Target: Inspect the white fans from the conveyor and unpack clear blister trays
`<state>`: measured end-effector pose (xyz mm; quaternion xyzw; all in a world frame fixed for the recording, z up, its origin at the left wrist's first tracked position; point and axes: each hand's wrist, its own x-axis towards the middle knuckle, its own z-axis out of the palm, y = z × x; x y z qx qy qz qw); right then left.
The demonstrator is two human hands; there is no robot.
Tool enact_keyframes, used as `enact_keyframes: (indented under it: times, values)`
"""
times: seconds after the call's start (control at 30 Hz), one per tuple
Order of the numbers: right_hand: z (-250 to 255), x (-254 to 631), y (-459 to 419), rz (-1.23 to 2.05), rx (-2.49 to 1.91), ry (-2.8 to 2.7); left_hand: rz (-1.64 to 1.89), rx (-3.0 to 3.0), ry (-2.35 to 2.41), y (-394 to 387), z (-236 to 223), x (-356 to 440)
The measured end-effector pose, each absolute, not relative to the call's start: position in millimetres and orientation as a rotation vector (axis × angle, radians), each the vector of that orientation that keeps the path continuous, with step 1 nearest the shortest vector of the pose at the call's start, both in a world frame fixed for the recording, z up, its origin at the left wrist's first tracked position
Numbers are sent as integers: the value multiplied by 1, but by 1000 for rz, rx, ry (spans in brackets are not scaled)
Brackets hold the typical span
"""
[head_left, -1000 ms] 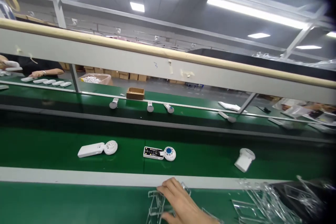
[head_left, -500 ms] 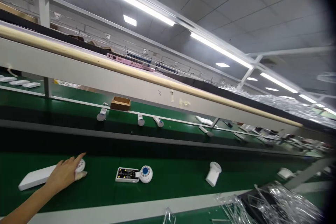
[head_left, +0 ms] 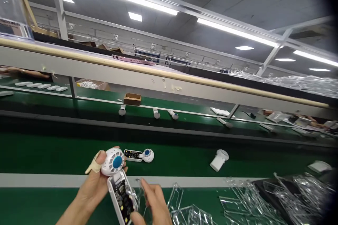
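Note:
Near the front edge, my left hand (head_left: 91, 190) is wrapped round a white handheld fan (head_left: 113, 161), tilted with its round head up. The fan's head has a blue centre, and its open handle bares a dark circuit board with yellow spots. A tan wrap covers my left thumb. Close against the handle's right side, my right hand (head_left: 155, 204) is closed on a shiny, clear frame-like piece (head_left: 134, 197), partly hidden by the fingers. Just behind on the green belt lies another open fan (head_left: 133, 155), its board facing up.
A white fan (head_left: 218, 160) lies farther right on the belt. Several clear frames (head_left: 191, 214) are heaped at the front right, by a dark tray (head_left: 274, 197). Beyond a rail stand a small brown box (head_left: 132, 99) and several fans. A beam (head_left: 158, 77) crosses above.
My left hand has lifted the fan from the belt at the left and brought it toward me, turned to its open side. My right hand has come into view with the clear piece.

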<state>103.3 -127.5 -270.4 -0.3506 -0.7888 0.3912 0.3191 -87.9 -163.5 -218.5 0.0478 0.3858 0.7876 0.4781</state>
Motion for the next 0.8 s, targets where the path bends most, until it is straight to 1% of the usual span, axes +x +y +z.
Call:
enact_keyframes:
  times: [0.13,0.27,0.37,0.5,0.57,0.67,0.8]
  values:
    - [-266,90,-144,779,-931,-2140,1895,-10,880,-168,-213,-47]
    - [-275,99,-150,659,-939,-2136,1819,-11,870,-168,-203,-26]
    - [-282,104,-157,650,-1007,-2105,1826,4,907,-166,-196,-20]
    - [-285,109,-162,915,-1119,-2095,1804,40,926,-163,-192,-16]
    - [-281,113,-159,979,-1133,-2083,1834,99,915,-163,-195,-12]
    - [-272,120,-151,866,-1162,-2110,1861,227,965,-169,-207,-3]
    - [-266,129,-146,630,-1082,-2257,1555,295,1206,-180,-228,7]
